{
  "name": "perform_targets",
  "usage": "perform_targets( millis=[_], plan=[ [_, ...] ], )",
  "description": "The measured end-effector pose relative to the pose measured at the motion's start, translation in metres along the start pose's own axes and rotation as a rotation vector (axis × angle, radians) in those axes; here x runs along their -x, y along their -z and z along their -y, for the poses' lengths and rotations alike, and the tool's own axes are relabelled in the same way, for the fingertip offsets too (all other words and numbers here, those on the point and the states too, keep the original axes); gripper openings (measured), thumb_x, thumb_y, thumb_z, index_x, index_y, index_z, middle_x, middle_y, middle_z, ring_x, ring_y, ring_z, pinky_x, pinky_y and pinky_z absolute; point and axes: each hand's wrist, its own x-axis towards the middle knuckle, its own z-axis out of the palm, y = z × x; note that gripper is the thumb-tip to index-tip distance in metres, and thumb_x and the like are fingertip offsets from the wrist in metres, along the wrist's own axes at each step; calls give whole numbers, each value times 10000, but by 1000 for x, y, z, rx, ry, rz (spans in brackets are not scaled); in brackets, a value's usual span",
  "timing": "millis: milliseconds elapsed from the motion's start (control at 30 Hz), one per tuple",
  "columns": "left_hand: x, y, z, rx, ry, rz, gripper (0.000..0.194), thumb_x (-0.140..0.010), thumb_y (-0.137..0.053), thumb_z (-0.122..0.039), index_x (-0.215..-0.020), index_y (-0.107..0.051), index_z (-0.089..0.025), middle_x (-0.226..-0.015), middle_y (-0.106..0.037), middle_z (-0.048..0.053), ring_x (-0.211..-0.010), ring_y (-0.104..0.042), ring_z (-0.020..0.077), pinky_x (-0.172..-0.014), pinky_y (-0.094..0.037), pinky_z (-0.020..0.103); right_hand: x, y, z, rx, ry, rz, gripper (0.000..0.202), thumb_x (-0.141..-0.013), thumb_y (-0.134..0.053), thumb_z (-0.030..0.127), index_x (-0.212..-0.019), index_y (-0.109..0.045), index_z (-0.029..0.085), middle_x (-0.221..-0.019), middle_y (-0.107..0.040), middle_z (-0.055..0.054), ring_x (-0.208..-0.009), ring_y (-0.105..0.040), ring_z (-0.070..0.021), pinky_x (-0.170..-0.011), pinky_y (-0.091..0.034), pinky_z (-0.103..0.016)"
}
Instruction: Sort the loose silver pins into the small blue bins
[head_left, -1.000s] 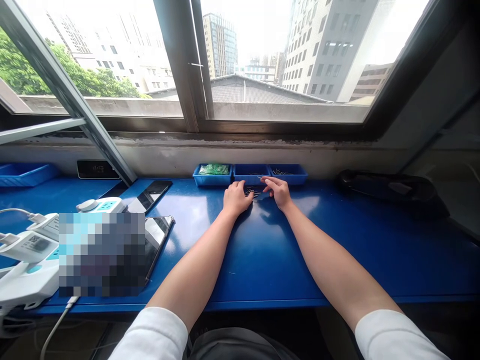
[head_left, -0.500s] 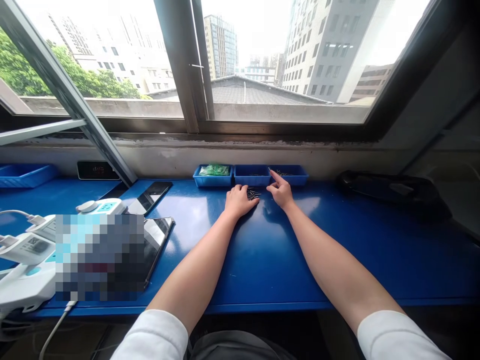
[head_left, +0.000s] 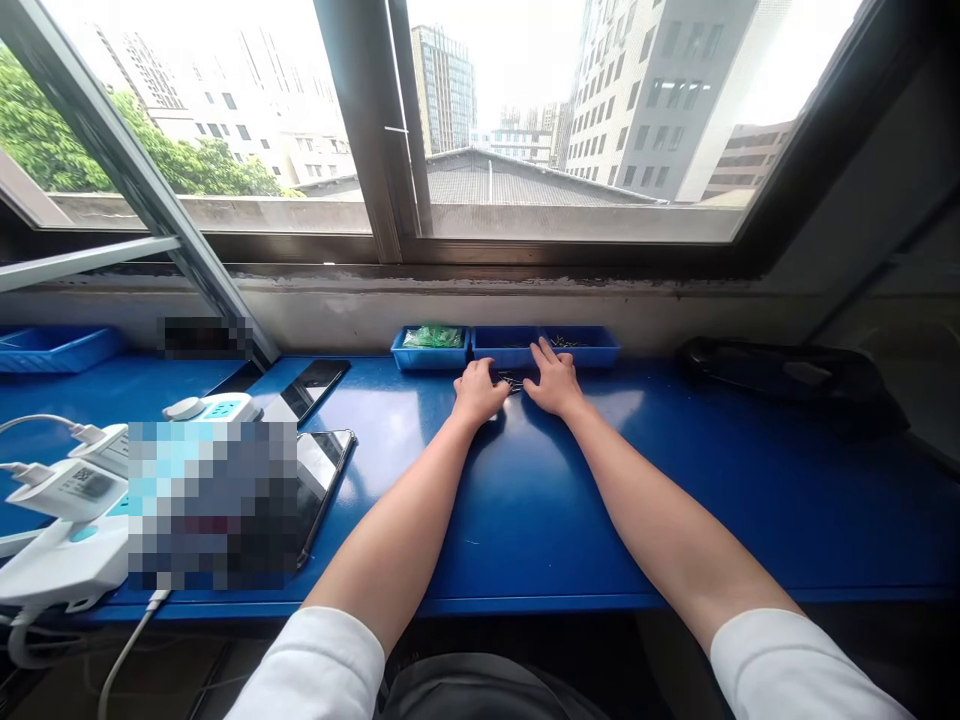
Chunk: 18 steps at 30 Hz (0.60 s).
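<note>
A small pile of dark, thin metal pieces, like screws, [head_left: 511, 382] lies on the blue table [head_left: 540, 520] between my hands. My left hand [head_left: 478, 393] rests at the pile's left side, fingers apart, with nothing visible in it. On the pile's right, my right hand [head_left: 553, 380] is spread, its fingertips close to the front of the blue bins. The left bin [head_left: 430, 358] holds green-and-clear packets [head_left: 433, 337]. The middle bin [head_left: 504, 355] has a few small pieces in it, and more lie in the right bin [head_left: 600, 355].
At the left are a white power strip [head_left: 64, 570] with plugs and cables, a tablet [head_left: 330, 480] and a phone [head_left: 321, 385]. Another blue tray [head_left: 64, 355] stands at the far left. A black bag [head_left: 787, 385] lies at the right, and a metal frame [head_left: 142, 190] slants down at the left.
My right hand has come down and left from the right bin's edge to the pile, and its fingers have spread. My left hand has shifted slightly, its fingers still apart. The view moved a little.
</note>
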Motion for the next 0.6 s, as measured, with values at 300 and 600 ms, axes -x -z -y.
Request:
perform_targets(
  millis=[300, 600],
  plan=[
    [-6, 22, 6, -22, 273, -102, 295, -776, -417, -203, -955, -652, -193, -995, -692, 92, -986, -616, 250, -850, -461, 343, 6, 1, 5, -216, 214, -187, 196, -764, -535, 195, -894, -682, 188, -937, -636, -78, -986, -489, -260, -888, -457, -411],
    [0, 22, -2, -249, 291, 65, 292, -737, -503, -314, -915, -681, -167, -965, -689, 172, -922, -638, 321, -731, -477, 372, 5, -12, 5, -250, 421, 35, 212, -793, -605, 208, -965, -719, 257, -1013, -621, -40, -960, -467, -214, -902, -467, -374]
  ],
)
